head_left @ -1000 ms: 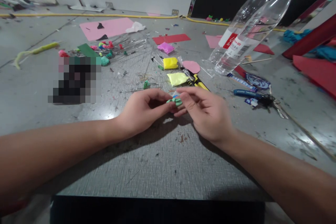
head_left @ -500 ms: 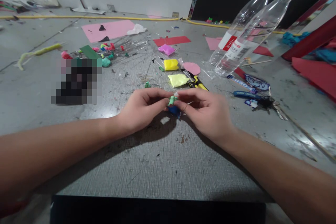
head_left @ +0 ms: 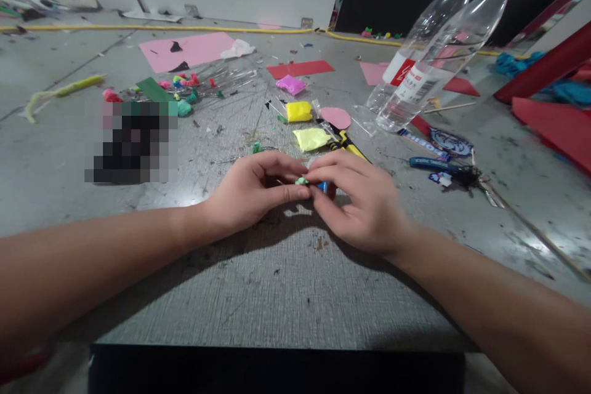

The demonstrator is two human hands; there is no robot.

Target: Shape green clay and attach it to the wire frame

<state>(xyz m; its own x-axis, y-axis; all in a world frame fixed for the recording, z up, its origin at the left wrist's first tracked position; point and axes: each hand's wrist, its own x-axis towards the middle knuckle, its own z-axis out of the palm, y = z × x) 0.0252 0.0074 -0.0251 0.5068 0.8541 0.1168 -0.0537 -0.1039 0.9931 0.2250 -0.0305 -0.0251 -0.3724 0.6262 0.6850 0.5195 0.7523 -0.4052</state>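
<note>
Fingertips of my left hand [head_left: 252, 188] and my right hand [head_left: 357, 200] meet above the table, closed around a small lump of light green modelling clay [head_left: 301, 181]. Much of the lump is covered by the fingers. Behind my right fingers a bit of a blue packet [head_left: 322, 187] shows. Just beyond the hands lie a pale yellow clay packet [head_left: 311, 139], a bright yellow clay packet [head_left: 299, 112] and a black-and-yellow tool [head_left: 348, 144], partly hidden by my right hand. A darker green clay bit [head_left: 257, 148] is past my left knuckles.
Two clear plastic bottles [head_left: 418, 83] stand at the right. Near them lie a blue strap with keys [head_left: 436, 166] and a thin stick [head_left: 535, 228]. At left are a blurred-out dark object [head_left: 132, 144], coloured clay pieces [head_left: 184, 108] and pink paper [head_left: 184, 52].
My left thumb has straightened across under the green clay, and less of the clay shows. The blue packet now appears further right, behind my right fingers.
</note>
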